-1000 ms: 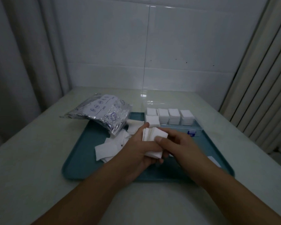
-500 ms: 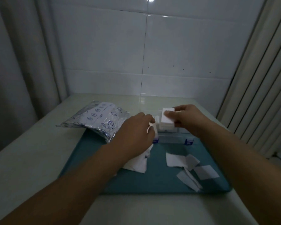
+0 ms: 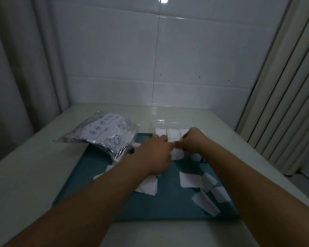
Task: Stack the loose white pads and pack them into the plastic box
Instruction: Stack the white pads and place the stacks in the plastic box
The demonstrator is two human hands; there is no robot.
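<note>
Head view, dim light: both hands meet at the far edge of the teal tray (image 3: 100, 177) on the desk (image 3: 29, 175). The left hand (image 3: 155, 154) and right hand (image 3: 193, 139) each pinch a small stack of white pads (image 3: 177, 155), lowering it at the front of the clear plastic box (image 3: 202, 157), whose back row already shows packed stacks (image 3: 173, 133). Loose pads (image 3: 189, 179) lie scattered near the tray's right side, more (image 3: 148, 186) under the left forearm. A foil bag (image 3: 105, 136) overlaps the tray's left corner. The pads look light, soft and compressible; a stack would likely splay unless squeezed across its flat faces, edges kept square.
</note>
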